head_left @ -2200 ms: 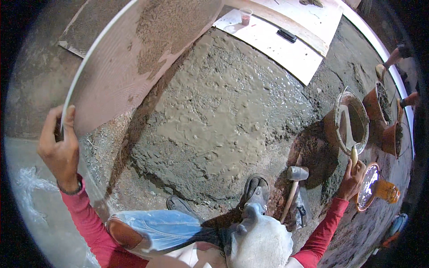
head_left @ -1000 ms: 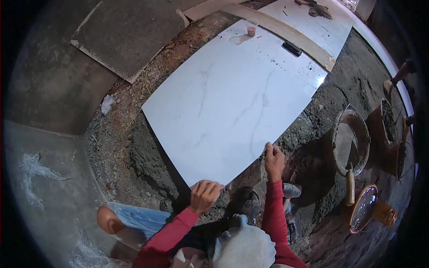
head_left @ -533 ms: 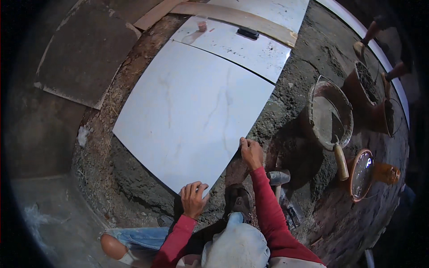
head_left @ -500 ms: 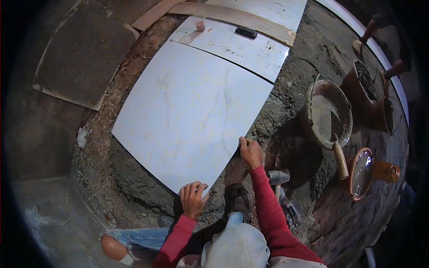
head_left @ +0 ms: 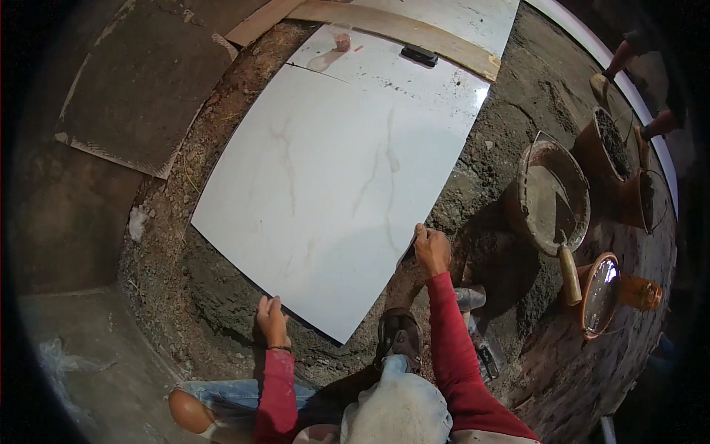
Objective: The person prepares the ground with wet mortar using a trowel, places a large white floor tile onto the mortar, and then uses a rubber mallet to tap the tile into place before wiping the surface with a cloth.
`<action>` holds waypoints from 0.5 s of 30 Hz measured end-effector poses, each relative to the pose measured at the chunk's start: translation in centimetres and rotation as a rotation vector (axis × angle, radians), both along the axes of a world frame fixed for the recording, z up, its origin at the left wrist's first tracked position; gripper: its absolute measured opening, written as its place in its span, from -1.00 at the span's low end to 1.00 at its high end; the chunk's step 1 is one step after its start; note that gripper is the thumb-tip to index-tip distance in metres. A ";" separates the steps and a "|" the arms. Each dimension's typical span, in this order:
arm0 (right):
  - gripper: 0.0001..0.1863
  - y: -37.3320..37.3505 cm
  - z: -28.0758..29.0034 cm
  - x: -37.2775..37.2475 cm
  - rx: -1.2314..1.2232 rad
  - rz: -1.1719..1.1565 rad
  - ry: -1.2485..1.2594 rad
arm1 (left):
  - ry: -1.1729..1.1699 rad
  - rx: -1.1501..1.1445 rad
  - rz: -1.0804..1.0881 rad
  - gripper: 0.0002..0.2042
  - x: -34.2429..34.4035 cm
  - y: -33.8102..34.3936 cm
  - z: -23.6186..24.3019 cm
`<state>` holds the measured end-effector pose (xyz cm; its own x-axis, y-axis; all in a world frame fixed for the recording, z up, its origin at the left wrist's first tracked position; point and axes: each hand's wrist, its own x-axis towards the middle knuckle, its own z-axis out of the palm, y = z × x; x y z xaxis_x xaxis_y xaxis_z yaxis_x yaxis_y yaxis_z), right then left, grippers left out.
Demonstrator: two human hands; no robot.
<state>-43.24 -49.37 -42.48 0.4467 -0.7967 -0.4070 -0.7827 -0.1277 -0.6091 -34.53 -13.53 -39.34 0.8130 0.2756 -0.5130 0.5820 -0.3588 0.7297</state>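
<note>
left hand: fingertips at the tile's near-left edge, grip can't be told. right hand: curled, grasping its right edge. white tile lies over grey mortar. to the right, bucket, trowel leaning on its rim. farther off, wooden board.

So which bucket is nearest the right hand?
The bucket with the wooden-handled trowel over its rim; other buckets stand farther from the right hand.

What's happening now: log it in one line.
left grip: at near edge of white tile | right grip: touching its right edge | trowel: in bucket, handle over rim
</note>
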 end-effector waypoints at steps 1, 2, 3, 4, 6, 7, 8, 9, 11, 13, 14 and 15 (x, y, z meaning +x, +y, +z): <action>-0.47 0.0 -0.3 0.0 -0.006 0.004 0.001 | 0.117 -0.136 0.086 -0.35 0.5 -0.6 0.6; -0.46 0.2 -0.7 0.0 -0.055 0.027 -0.001 | 0.144 -0.128 0.061 -0.33 0.9 -0.3 0.5; -0.46 0.6 -0.8 0.3 -0.095 0.056 -0.018 | 0.131 -0.126 0.073 -0.33 1.3 -0.1 0.6; -0.46 0.8 -0.8 0.5 -0.091 0.070 -0.030 | 0.130 -0.153 0.127 -0.35 1.6 0.3 0.3; -0.47 0.6 -0.7 0.3 -0.030 0.075 0.018 | 0.115 -0.181 0.199 -0.36 1.9 1.0 -0.5; -0.47 0.6 -0.4 0.4 -0.027 0.093 0.002 | 0.113 -0.215 0.233 -0.38 2.0 1.2 -0.8; -0.47 0.6 -0.1 0.5 -0.032 0.078 0.018 | 0.109 -0.247 0.267 -0.41 2.1 1.5 -1.0; -0.47 0.4 0.1 0.3 -0.039 0.058 0.042 | 0.100 -0.246 0.282 -0.41 2.0 1.0 -1.2; -0.48 -0.1 0.0 0.1 -0.014 0.077 0.056 | 0.102 -0.230 0.342 -0.46 2.3 0.2 -1.6; -0.49 0.1 0.1 0.4 0.011 0.094 0.081 | 0.094 -0.190 0.373 -0.50 2.4 0.5 -1.8; -0.49 0.2 0.1 0.7 0.000 0.101 0.090 | 0.090 -0.182 0.368 -0.48 2.6 0.6 -1.8; -0.50 0.3 0.1 0.8 -0.011 0.106 0.102 | 0.091 -0.174 0.362 -0.46 2.7 0.7 -1.7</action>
